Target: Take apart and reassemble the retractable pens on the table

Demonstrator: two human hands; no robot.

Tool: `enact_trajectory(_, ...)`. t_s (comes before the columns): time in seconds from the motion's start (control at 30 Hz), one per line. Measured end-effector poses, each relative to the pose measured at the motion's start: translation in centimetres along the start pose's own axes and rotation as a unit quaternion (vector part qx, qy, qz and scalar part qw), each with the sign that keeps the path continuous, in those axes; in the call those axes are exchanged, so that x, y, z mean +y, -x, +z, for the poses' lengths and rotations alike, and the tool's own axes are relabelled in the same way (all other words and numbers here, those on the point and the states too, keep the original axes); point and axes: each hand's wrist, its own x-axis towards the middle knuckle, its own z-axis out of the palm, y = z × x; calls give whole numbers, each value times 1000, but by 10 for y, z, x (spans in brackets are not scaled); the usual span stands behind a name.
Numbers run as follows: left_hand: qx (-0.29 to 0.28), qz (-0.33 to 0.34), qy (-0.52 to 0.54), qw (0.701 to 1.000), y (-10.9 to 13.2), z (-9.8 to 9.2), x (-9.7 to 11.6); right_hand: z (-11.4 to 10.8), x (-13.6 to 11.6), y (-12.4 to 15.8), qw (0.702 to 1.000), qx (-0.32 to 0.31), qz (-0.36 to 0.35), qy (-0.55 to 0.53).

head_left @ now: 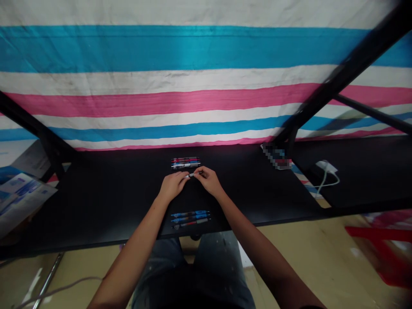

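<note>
Both of my hands meet over the middle of a black table (128,193), holding one pen (191,175) level between them. My left hand (173,185) pinches its left end, and my right hand (208,179) grips its right end, with the fingertips covering much of it. Just beyond my hands lies a row of several pens (186,162) side by side, with red, blue, white and dark barrels. Closer to me, a second group of pens (190,218) lies near the table's front edge, blue ones and a darker one with a grey grip.
A striped sheet (180,103) hangs behind the table. At the back right lies a blurred-out object (277,158). A white charger with a cable (326,166) rests on the neighbouring table. Printed packaging (24,199) is at the left, a red stool (383,253) at the lower right.
</note>
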Motion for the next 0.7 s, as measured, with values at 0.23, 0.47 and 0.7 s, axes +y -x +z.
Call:
enact_trajectory(0.23, -6, 6, 0, 1000, 0, 2, -3, 0, 0, -1, 1000, -4, -10, -21)
enact_trajectory(0.47, -23, 5, -42, 999, -2, 1, 4, -1, 3, -1, 998, -49, 16, -47)
enact_trajectory(0.7, -29, 6, -69, 997, -1, 2, 7, 0, 7, -2, 997, -56, 17, -59)
